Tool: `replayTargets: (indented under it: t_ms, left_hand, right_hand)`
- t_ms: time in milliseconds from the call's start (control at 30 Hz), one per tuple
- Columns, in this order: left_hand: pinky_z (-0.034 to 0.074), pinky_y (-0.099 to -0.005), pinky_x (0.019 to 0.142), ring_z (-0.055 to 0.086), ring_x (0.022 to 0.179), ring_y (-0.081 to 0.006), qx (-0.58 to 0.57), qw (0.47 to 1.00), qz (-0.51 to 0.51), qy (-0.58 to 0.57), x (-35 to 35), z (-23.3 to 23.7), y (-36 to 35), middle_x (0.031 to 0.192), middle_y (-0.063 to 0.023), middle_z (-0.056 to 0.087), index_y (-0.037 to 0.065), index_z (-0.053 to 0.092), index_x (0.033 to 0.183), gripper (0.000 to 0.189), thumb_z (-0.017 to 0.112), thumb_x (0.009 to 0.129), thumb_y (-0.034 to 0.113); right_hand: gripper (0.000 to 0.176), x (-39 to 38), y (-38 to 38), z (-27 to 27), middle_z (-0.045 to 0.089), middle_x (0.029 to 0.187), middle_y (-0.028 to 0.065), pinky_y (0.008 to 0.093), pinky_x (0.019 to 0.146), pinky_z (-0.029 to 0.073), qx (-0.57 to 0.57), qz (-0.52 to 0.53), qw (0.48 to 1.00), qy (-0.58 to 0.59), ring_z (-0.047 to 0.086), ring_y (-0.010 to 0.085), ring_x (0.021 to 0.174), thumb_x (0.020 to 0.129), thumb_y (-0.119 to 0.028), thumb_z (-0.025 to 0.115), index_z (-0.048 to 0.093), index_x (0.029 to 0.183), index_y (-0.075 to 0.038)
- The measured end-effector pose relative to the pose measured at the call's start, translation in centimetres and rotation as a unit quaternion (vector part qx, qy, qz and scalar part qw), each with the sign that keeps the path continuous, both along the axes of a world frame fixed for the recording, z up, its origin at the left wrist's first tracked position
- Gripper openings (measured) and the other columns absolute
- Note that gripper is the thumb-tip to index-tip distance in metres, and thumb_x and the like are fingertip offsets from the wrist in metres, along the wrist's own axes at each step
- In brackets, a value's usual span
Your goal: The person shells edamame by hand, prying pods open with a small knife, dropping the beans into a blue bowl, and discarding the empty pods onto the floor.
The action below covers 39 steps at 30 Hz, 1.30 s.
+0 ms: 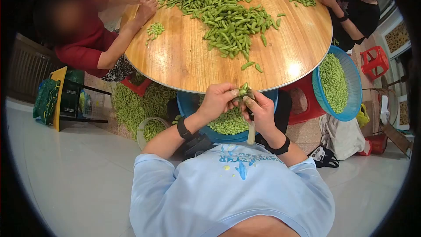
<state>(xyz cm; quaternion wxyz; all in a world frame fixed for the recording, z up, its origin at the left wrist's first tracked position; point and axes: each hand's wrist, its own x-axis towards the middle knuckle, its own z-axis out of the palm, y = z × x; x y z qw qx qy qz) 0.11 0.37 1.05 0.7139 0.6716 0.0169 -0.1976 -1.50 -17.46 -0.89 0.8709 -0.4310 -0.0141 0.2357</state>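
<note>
My left hand [218, 102] is closed, pinching an edamame pod [244, 88] by its left side just off the table's near edge. My right hand [262, 110] grips the same pod from the right, and pale green shows where the fingers meet. A slim tool with a pale handle [251, 133] hangs down from under my right hand; its upper part is hidden. Below both hands, a blue basin [210, 135] in front of my body holds shelled green beans [230, 123].
A round wooden table [175, 63] bears a heap of pods [228, 26] and a small pile of beans [155, 30]. People sit at left and right. A blue basket [354, 81] of beans, red stools [374, 62], a white bucket [141, 137] and floor pods [136, 107] surround me.
</note>
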Motion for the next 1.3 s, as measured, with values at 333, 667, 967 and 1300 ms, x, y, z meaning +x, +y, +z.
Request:
replayTargets:
  t_ms: [333, 667, 967, 1300]
  left_hand:
    - [0.048, -0.0254, 0.053, 0.059, 0.059, -0.0092, 0.170, 0.966, -0.018, -0.195, -1.6, 0.4, -1.2, 0.070, -0.0066, 0.063, -0.004, 0.061, 0.103, 0.019, 0.052, 0.087, 0.002]
    - [0.049, -0.0417, 0.060, 0.061, 0.063, -0.0363, 0.344, 0.882, -0.117, -0.300, -4.0, 2.5, 1.7, 0.069, -0.0211, 0.060, -0.001, 0.064, 0.093, 0.021, 0.054, 0.076, 0.007]
    - [0.047, -0.0431, 0.067, 0.056, 0.079, -0.0360, 0.465, 0.786, -0.140, -0.383, -0.7, 3.7, 5.0, 0.085, -0.0168, 0.055, 0.001, 0.059, 0.089, 0.009, 0.059, 0.084, 0.008]
    - [0.048, -0.0422, 0.071, 0.055, 0.086, -0.0336, 0.450, 0.698, -0.201, -0.519, 9.7, 1.0, -2.1, 0.089, -0.0131, 0.052, 0.003, 0.058, 0.093, 0.023, 0.057, 0.071, -0.004]
  right_hand:
    - [0.040, 1.4, -0.6, -0.5, 0.058, 0.086, 0.0176, 0.0351, 0.065, 0.049, -0.412, -0.145, 0.781, -0.446, 0.060, 0.0318, 0.073, 0.074, 0.004, 0.063, 0.053, 0.113, 0.005]
    - [0.025, 0.8, -1.7, -0.7, 0.051, 0.080, 0.0177, 0.0398, 0.061, 0.046, -0.415, -0.064, 0.767, -0.485, 0.056, 0.0355, 0.073, 0.070, 0.008, 0.063, 0.051, 0.092, 0.003]
    - [0.021, 1.0, -1.7, -2.4, 0.057, 0.077, 0.0154, 0.0375, 0.062, 0.048, -0.394, -0.028, 0.752, -0.527, 0.058, 0.0331, 0.070, 0.076, -0.004, 0.070, 0.057, 0.091, 0.001]
    - [0.015, 0.4, -3.0, -1.7, 0.058, 0.067, 0.0032, 0.0234, 0.050, 0.045, -0.301, 0.006, 0.924, -0.236, 0.054, 0.0070, 0.056, 0.093, -0.011, 0.055, 0.056, 0.100, 0.002]
